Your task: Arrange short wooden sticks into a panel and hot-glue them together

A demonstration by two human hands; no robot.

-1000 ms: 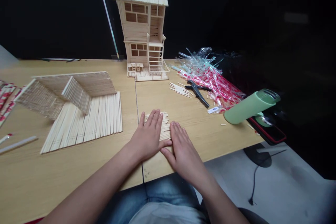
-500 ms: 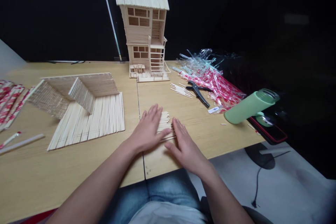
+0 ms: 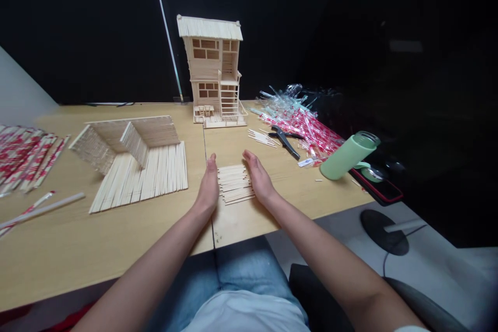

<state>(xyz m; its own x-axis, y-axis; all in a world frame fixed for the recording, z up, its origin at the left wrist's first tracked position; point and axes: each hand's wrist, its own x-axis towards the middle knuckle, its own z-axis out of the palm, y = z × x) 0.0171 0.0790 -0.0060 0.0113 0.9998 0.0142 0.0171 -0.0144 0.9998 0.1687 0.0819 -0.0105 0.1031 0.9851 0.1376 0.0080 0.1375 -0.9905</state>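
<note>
A row of short wooden sticks (image 3: 235, 183) lies side by side on the table, their ends uneven. My left hand (image 3: 210, 184) stands on edge at the left ends of the sticks, fingers stretched out. On the other side, my right hand (image 3: 260, 179) is upright with straight fingers, its palm against or very near the right ends. Neither hand grips anything. Left of them is a half-built stick model (image 3: 143, 176) with a slatted floor, back wall and partitions. Behind stands a two-storey stick house (image 3: 212, 70) with a roof and ladder.
Black-handled pliers (image 3: 286, 142) and a few loose sticks (image 3: 262, 138) lie to the right. Beyond is a heap of red and clear wrappers (image 3: 299, 119). A green bottle (image 3: 348, 155) and a phone (image 3: 383, 189) sit near the right edge. Red-patterned chopstick packets (image 3: 29, 158) lie far left.
My left hand has moved off the top of the sticks to their left side. My right hand has turned upright along their right ends. The view has shifted a little.
</note>
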